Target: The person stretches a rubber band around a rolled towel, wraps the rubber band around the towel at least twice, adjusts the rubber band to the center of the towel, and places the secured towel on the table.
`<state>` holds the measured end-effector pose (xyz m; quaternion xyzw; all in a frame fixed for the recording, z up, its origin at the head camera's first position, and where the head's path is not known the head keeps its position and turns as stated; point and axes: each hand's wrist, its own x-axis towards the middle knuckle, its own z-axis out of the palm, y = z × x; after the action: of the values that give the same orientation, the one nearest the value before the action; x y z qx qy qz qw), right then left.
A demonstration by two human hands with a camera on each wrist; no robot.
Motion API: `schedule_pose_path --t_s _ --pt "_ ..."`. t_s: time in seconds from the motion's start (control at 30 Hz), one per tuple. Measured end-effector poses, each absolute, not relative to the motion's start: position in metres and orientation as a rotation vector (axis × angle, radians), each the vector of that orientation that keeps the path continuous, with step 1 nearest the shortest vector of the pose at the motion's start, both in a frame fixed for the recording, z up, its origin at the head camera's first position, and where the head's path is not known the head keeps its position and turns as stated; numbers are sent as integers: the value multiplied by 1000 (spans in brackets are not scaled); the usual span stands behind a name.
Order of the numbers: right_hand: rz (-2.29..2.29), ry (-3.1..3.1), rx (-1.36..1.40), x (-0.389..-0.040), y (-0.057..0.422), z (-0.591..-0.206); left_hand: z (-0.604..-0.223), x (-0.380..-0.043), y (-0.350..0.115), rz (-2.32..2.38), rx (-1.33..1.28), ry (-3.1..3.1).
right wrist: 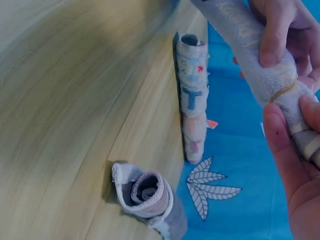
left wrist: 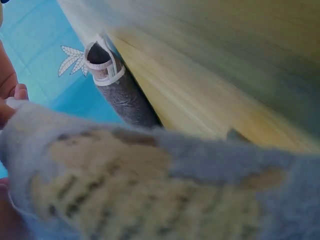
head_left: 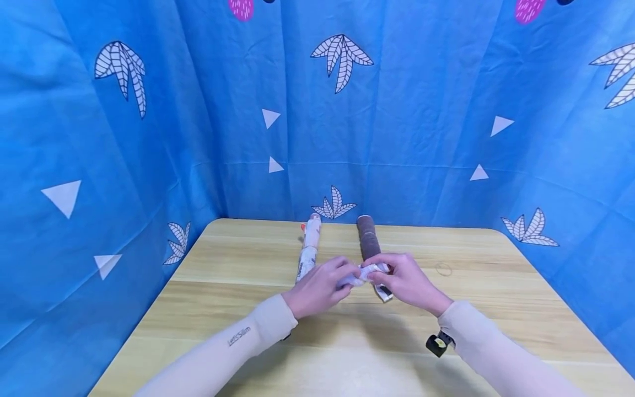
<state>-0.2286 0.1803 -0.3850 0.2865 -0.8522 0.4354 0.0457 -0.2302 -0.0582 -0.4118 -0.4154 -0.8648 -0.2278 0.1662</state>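
Both hands hold a light grey-lavender rolled towel (head_left: 364,274) above the table. In the right wrist view, the rolled towel (right wrist: 245,50) shows a thin yellowish rubber band (right wrist: 284,92) around it near one end. My left hand (head_left: 322,285) grips the roll on one side of the band, thumb pressed along it. My right hand (head_left: 408,282) pinches the end on the band's other side between thumb and fingers. Close up in the left wrist view, the towel (left wrist: 150,185) bears a blurred tan patch with dark lettering.
A pale printed towel roll (head_left: 310,245) lies lengthwise at the back of the wooden table (head_left: 238,259). Beside it is a dark grey-brown roll (head_left: 367,234) with a white edge, partly behind the hands. A blue patterned curtain (head_left: 416,110) encloses the back and sides.
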Motion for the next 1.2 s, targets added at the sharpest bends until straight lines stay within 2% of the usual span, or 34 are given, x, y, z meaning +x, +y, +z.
schedule_pose_path --t_s 0.4,0.57,0.7,0.83,1.07,1.2 --pt "1470 -2674 815 -235 177 -391 -420 -238 -61 -583 -1221 -2447" --pt "1576 -2681 882 -234 180 -387 -414 -240 -68 -1084 -1254 -2596" --pt "1443 -2654 1011 -232 186 -383 -410 -243 -72 -1459 -1220 -2626" --pt "1278 -2572 1160 -232 189 -382 -405 -246 -74 -1629 -1197 -2630" --pt "1106 -2435 1273 -234 188 -383 -404 -244 -72 -1681 -1188 -2626" --pt "1127 -2419 1237 -234 186 -384 -407 -236 -68 -1496 -1151 -2593"
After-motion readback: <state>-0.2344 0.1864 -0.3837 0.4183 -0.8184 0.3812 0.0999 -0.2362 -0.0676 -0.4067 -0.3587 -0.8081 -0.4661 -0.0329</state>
